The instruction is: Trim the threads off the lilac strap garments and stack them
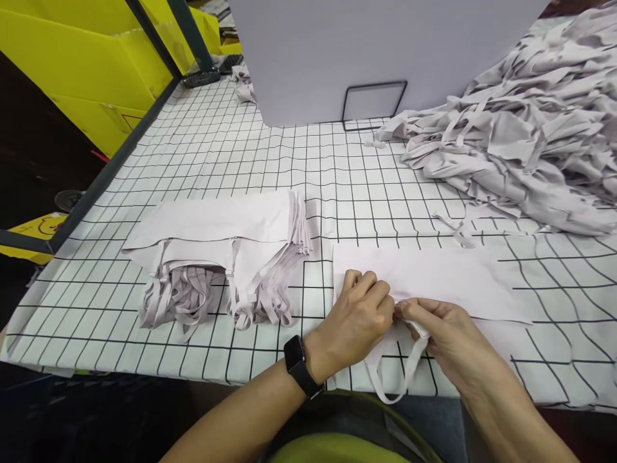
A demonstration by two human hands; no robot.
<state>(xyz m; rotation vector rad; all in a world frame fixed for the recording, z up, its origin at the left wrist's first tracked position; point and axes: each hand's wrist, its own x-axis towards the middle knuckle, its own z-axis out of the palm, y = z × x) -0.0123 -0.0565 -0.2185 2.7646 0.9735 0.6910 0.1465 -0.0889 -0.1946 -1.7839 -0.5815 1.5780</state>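
A pale lilac strappy garment [434, 270], like a camisole top, lies flat at the table's front right. My left hand [364, 315], with a black watch on the wrist, is closed on the garment near its edge, its fingers curled under. Beside it and touching it, my right hand [438, 328] pinches a shoulder strap [407, 376] that loops down past the table's front edge. What lies between the touching fingertips is hidden. To the left is a stack of similar folded garments [216, 218], their straps [180, 296] bunched at the front.
A loose heap of the same pale fabric pieces [530, 135] covers the back right. A large grey panel [376, 51] with a black wire stand [344, 106] rises at the back. Yellow boxes [87, 71] stand beyond the left edge of the checked tablecloth [207, 154].
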